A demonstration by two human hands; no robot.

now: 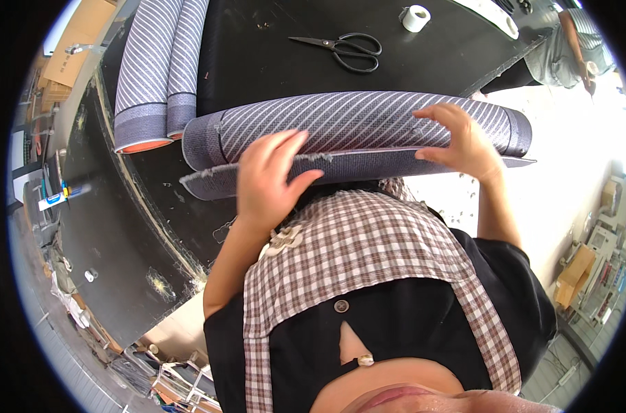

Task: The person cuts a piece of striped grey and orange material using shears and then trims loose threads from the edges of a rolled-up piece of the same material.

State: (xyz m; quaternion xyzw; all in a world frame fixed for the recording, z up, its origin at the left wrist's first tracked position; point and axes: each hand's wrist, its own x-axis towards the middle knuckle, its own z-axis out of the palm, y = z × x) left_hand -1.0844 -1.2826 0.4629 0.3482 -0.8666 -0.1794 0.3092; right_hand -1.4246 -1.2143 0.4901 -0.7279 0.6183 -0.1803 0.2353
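Note:
A partly rolled grey woven mat with white diagonal stripes [318, 121] lies across the near edge of the black table. Its loose end, a grey flap [364, 164] with a frayed edge at the left, hangs on the side towards my body. Over the left part of the flap is my left hand [271, 178], slightly blurred, fingers spread. My right hand [460, 142] is at the roll's right part, thumb near the flap's edge and fingers curved over the stripes; whether it presses on the mat cannot be told. Black-handled scissors [344, 49] lie beyond the roll, blades pointing left.
Two more striped rolls [145, 77] lie side by side at the upper left of the black table [271, 77]. A white tape roll [416, 19] stands at the far side, near a long white strip [491, 18]. Another person [566, 57] is at the upper right.

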